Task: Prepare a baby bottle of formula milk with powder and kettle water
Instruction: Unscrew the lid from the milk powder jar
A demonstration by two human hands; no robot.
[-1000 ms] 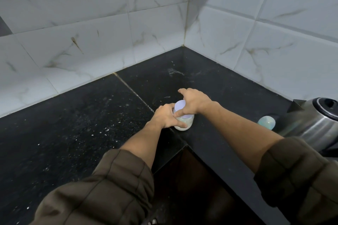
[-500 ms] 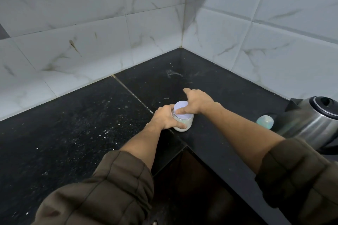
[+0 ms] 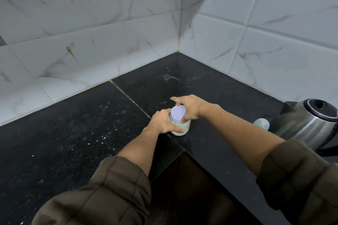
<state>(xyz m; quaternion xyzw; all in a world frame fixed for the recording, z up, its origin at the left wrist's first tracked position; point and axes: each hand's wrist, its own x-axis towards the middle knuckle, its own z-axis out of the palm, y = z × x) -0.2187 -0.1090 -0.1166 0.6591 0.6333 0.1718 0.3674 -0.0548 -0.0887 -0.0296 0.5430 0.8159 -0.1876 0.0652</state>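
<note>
A small clear jar of white powder (image 3: 182,129) with a pale lilac lid (image 3: 177,113) stands on the black counter (image 3: 91,124) near its inner corner edge. My left hand (image 3: 163,122) wraps around the jar's body from the left. My right hand (image 3: 190,107) grips the lid's far rim, fingers spread over it. A steel kettle (image 3: 307,126) with a black lid stands at the right. A pale blue-green baby bottle (image 3: 261,124) lies or stands next to the kettle, partly hidden by my right forearm.
White marble-look tiled walls (image 3: 128,33) meet in a corner behind the counter. The counter is L-shaped, with a dark open gap (image 3: 192,197) below its inner corner between my arms. White specks dot the left counter surface.
My right hand has turned on the lid, uncovering more of its top. The jar and my left hand stay in place. The view has shifted slightly.
</note>
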